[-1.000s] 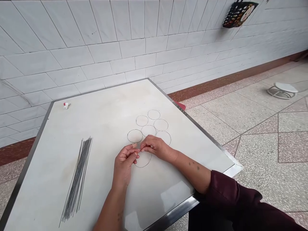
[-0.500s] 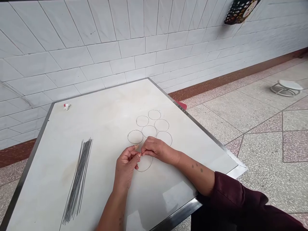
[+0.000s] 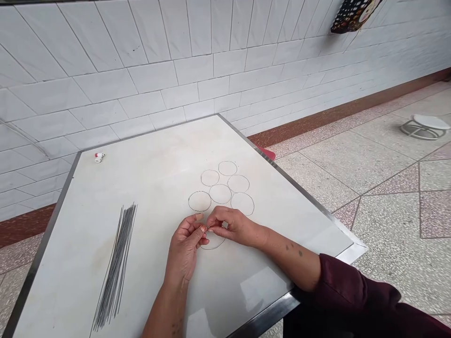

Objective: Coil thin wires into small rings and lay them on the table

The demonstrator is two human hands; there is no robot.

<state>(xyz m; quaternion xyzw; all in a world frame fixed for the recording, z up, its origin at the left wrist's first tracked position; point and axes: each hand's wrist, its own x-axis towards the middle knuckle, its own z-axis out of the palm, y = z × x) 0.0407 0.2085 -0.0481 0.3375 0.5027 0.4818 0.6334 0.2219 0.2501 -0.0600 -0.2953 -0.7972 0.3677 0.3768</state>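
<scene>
Both hands meet over the white table. My left hand pinches a thin wire ring between thumb and fingertips. Close beside it on the right, my right hand has its fingertips on the same ring, near where the wire's ends seem to meet; the fingers hide that spot. Several similar wire rings lie flat just beyond the hands, among them a dark one and another. To the left lies a bundle of straight dark wires.
A small white and red object sits at the table's far left corner. White tiled wall runs behind the table. A round stool stands on the floor at right, and a dark basket hangs on the wall.
The right hand's fingers have shifted slightly at the wire, with the thumb now lower and apart from the index finger's knuckle. The view has moved slightly.
</scene>
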